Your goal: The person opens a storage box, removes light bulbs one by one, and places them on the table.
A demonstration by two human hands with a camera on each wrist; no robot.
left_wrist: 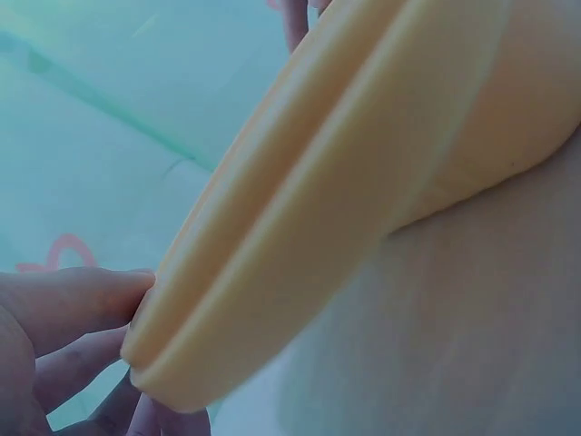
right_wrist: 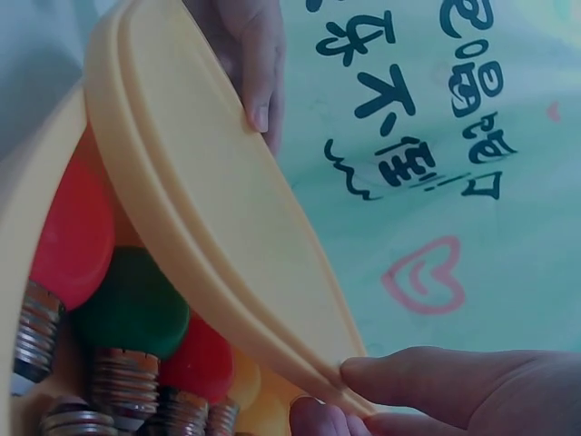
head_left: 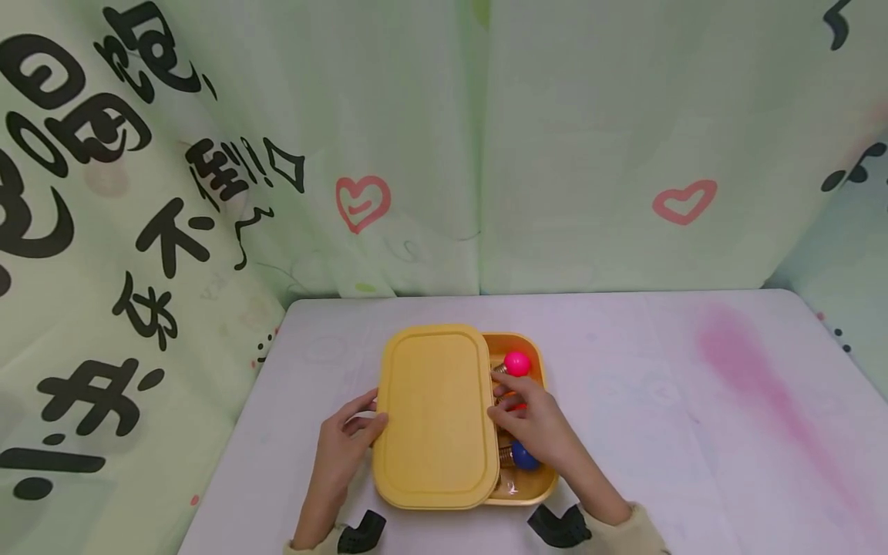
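Observation:
A yellow rectangular lid (head_left: pixel 437 416) is pinched at its left edge by my left hand (head_left: pixel 340 447). At the lid's right edge, my right hand (head_left: pixel 534 420) pinches it between thumb and fingers. Under it stands a yellow box (head_left: pixel 549 486), its right part uncovered. The right wrist view shows the lid (right_wrist: pixel 218 173) tilted over the box, with a gap between them. Inside lie light bulbs with metal screw bases: a pink bulb (head_left: pixel 517 363), a blue bulb (head_left: pixel 523 456), a green bulb (right_wrist: pixel 132 304) and a red bulb (right_wrist: pixel 198 365). The lid hides the box's left side.
The box stands on a white table (head_left: pixel 659 432) with a pink stain (head_left: pixel 749 362) at the right. Behind and to the left hangs a pale green curtain (head_left: pixel 590 116) with black characters and pink hearts.

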